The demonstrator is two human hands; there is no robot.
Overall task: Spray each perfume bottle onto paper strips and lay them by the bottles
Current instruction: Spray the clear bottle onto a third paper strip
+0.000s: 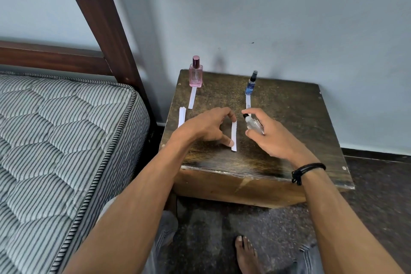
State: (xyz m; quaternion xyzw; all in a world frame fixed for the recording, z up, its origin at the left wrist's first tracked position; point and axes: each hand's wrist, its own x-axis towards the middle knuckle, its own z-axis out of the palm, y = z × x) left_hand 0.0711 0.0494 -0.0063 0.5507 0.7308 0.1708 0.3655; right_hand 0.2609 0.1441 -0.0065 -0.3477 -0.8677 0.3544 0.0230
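On the dark wooden table [289,122] my left hand [206,124] pinches a white paper strip [234,137] between fingertips and thumb, holding it upright. My right hand [271,135] grips a small clear spray bottle [253,124] with a black nozzle aimed at that strip, forefinger on top. A pink perfume bottle [196,72] stands at the back left with a strip [192,97] lying in front of it. A blue bottle [251,83] with a black cap stands at the back middle, a strip [248,101] before it.
A small stack of spare strips [182,117] lies near the table's left edge. A striped mattress [55,151] and dark wooden bed frame [104,29] are on the left, a wall is behind the table, and my bare foot [245,253] is on the floor below.
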